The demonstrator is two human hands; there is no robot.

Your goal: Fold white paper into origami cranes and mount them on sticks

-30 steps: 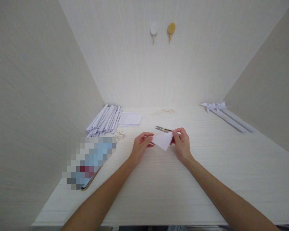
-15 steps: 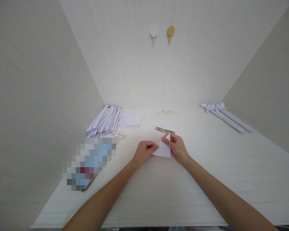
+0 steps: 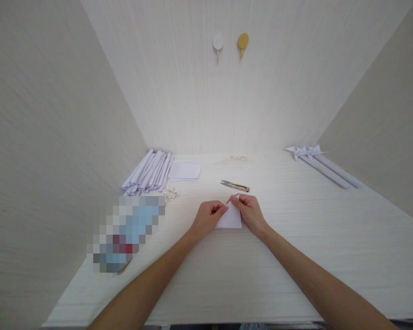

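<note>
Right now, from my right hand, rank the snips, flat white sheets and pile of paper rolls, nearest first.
1. Snips, just beyond the right hand.
2. Flat white sheets, farther back and left.
3. Pile of paper rolls, leftmost, by the wall.

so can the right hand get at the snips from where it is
Probably yes. The snips lie on the table just beyond the right hand, with nothing between them. That hand is busy on the folded paper, though, and would have to let go first.

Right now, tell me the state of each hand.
Left hand: closed, fingers curled on the left edge of the paper.
Right hand: closed, pinching the paper's top corner.
</note>
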